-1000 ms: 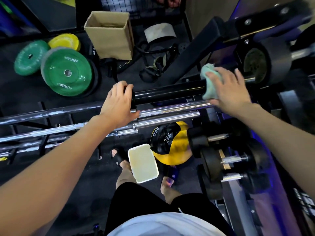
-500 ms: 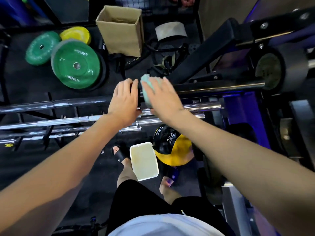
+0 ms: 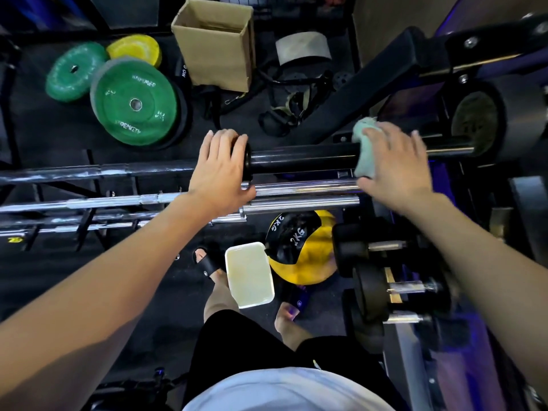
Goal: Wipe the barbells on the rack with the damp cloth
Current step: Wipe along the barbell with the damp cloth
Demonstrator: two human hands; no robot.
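Observation:
Several barbells lie side by side on a low rack (image 3: 86,215). The top one is a black barbell (image 3: 299,158) with a thick sleeve. My left hand (image 3: 221,170) grips the collar at the inner end of that sleeve. My right hand (image 3: 394,164) wraps a pale green damp cloth (image 3: 363,149) around the sleeve near its outer end. Below it lie chrome barbells (image 3: 296,191), partly hidden by both hands.
Green plates (image 3: 133,102) and a yellow plate (image 3: 136,50) lie on the floor beyond the rack, beside a cardboard box (image 3: 216,46). A white tub (image 3: 249,274) and a yellow-black medicine ball (image 3: 299,247) sit by my feet. Dumbbells (image 3: 388,280) stand at the right.
My right hand slid the cloth from the sleeve's inner end, next to my left hand, out to the right along the black sleeve. My left hand stayed on the collar.

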